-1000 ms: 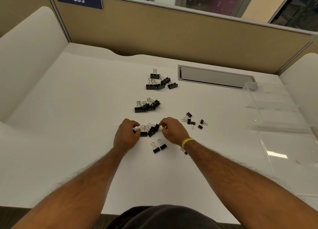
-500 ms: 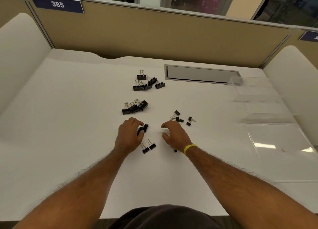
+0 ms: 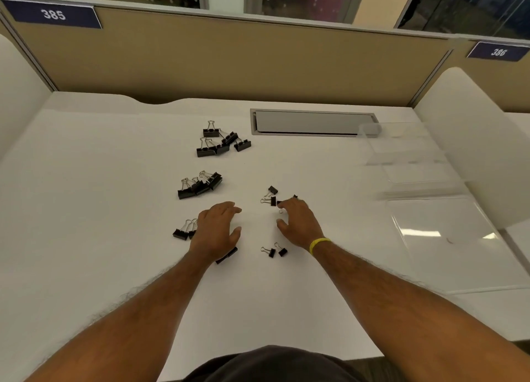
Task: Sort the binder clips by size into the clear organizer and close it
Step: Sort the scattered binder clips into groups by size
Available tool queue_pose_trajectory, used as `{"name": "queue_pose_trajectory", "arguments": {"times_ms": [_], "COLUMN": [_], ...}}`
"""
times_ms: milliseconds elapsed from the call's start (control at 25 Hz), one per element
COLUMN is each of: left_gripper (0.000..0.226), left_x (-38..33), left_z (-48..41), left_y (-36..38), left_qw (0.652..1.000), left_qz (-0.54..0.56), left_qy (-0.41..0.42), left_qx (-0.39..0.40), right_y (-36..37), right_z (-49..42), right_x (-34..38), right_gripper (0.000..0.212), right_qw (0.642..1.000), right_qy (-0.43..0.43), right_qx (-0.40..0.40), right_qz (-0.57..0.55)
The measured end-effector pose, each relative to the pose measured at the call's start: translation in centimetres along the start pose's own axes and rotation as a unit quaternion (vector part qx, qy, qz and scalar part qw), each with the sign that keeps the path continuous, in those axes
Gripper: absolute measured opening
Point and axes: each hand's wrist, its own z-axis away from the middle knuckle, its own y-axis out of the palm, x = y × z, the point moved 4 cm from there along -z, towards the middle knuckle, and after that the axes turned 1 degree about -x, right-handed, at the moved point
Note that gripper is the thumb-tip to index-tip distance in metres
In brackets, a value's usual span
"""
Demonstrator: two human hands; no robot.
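Now the left hand [image 3: 218,232] is spreading its fingers flat, hiding some black metal binder clips [image 3: 180,234] on the white counter [image 3: 114,209]. The right hand [image 3: 298,224] is reaching its fingers over tiny clips [image 3: 272,200], and I cannot tell whether they are gripping one. Two loose small clips [image 3: 283,251] are lying by its wrist. The clear plastic organizer [image 3: 441,232] is sitting open at right, faint.
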Motion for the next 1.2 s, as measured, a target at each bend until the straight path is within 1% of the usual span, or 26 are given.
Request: {"name": "queue_pose_trajectory", "arguments": {"times_ms": [120, 240, 400, 520, 600, 720, 920, 1080, 1200], "left_gripper": [0.045, 0.044, 0.039, 0.038, 0.038, 0.04, 0.051, 0.06, 0.058], "left_x": [-0.1, -0.1, -0.6, -1.2, -1.6, -2.3, -4.5, -5.7, -6.0], "left_z": [-0.5, -1.1, -1.9, -2.6, -3.1, -4.0, -5.6, -6.1, -6.4], "left_y": [0.2, 0.2, -0.1, 0.1, 0.4, 0.9, 2.6, 4.4, 5.1], "left_qw": [1.0, 1.0, 1.0, 1.0, 1.0, 0.999, 0.996, 0.993, 0.994], "left_qz": [-0.009, -0.017, -0.013, -0.02, -0.019, -0.012, -0.024, -0.028, -0.03], "left_qy": [-0.003, -0.009, -0.01, -0.006, 0.0, 0.01, 0.029, 0.033, 0.03], "left_qx": [0.013, 0.02, 0.008, 0.01, 0.019, 0.038, 0.083, 0.106, 0.104], "right_y": [-0.4, -0.3, 0.3, 0.9, 0.6, -0.8, -1.4, -1.5, -2.0], "right_z": [-1.3, -2.3, -2.8, -2.7, -2.9, -3.9, -4.9, -5.0, -5.4], "right_x": [-0.3, -0.1, 0.2, 0.8, 1.0, 0.4, -2.2, -3.2, -3.7], "right_gripper": [0.045, 0.048, 0.043, 0.041, 0.039, 0.037, 0.033, 0.029, 0.029], "right_qw": [1.0, 0.999, 0.998, 0.996, 0.996, 0.998, 0.998, 0.999, 0.999], "right_qy": [0.009, -0.003, -0.015, -0.05, -0.056, -0.025, 0.001, -0.002, 0.003], "right_qx": [0.015, 0.043, 0.063, 0.074, 0.065, 0.01, 0.049, 0.049, 0.045], "right_qz": [-0.002, -0.012, -0.006, 0.001, -0.021, -0.054, -0.031, -0.018, -0.005]}}
